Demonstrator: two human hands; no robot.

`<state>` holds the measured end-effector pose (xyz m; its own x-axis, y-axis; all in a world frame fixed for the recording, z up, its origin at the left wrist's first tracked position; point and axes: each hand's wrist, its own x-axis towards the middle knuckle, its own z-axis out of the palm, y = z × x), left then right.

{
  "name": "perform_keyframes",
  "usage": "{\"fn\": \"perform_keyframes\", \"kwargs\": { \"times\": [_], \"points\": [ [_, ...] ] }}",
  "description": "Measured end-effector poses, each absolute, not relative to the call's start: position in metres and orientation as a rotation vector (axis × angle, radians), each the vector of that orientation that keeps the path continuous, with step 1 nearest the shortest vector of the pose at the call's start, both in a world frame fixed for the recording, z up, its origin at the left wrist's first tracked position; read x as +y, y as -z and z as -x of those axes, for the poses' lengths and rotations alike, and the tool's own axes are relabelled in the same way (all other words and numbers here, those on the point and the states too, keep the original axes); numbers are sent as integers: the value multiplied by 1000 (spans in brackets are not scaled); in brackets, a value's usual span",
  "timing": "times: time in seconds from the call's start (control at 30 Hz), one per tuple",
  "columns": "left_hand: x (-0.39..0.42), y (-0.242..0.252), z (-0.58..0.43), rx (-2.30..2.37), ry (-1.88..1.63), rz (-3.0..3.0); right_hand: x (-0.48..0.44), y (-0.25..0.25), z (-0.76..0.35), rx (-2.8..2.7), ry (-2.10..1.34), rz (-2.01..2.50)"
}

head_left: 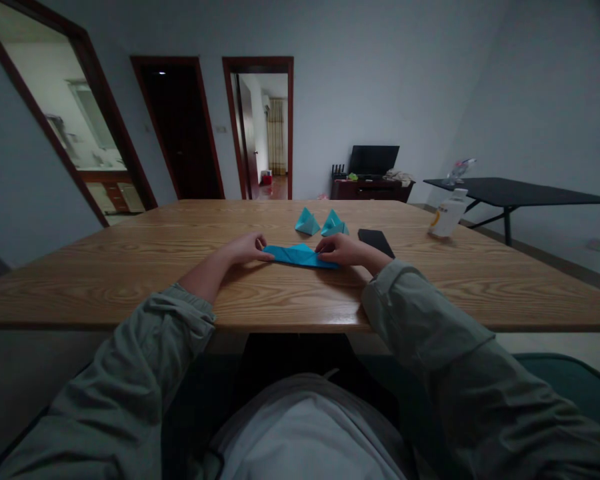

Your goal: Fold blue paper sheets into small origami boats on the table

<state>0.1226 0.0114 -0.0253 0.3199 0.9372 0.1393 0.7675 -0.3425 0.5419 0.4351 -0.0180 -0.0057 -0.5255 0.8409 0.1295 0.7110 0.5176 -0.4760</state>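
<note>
A strip of folded blue paper (300, 256) lies low over the wooden table in front of me, with a small raised peak along its far edge. Its left end is pinched between the thumb and fingers of my left hand (245, 249). My right hand (343, 251) grips the paper near its right end, fingers bent over the far edge. Just beyond the strip stand two folded blue paper pieces, a pointed left one (307, 222) and a right one (334, 224) with a flap at its side.
A flat black object (375, 242), perhaps a phone, lies right of my right hand. Farther right on the wooden table (180, 233) stands a white bottle (448, 215). A black table (520, 191) and a cabinet with a screen (375, 161) are behind.
</note>
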Motion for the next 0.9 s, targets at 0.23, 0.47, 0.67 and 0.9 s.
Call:
{"fn": "perform_keyframes", "kwargs": {
  "times": [0.23, 0.47, 0.67, 0.9],
  "points": [
    [-1, 16, -127, 1472, -547, -2267, -18, 4, -435, -2437, -552, 1292],
    [-4, 16, -130, 1331, -483, -2267, -22, 1, -433, -2442, -462, 1278],
    [-3, 20, -133, 1303, -463, -2159, -21, -4, -437, -2260, -73, 1307],
    [-3, 20, -134, 1309, -465, -2151, -12, 2, -444, -2221, 34, 1339]
  ]
}}
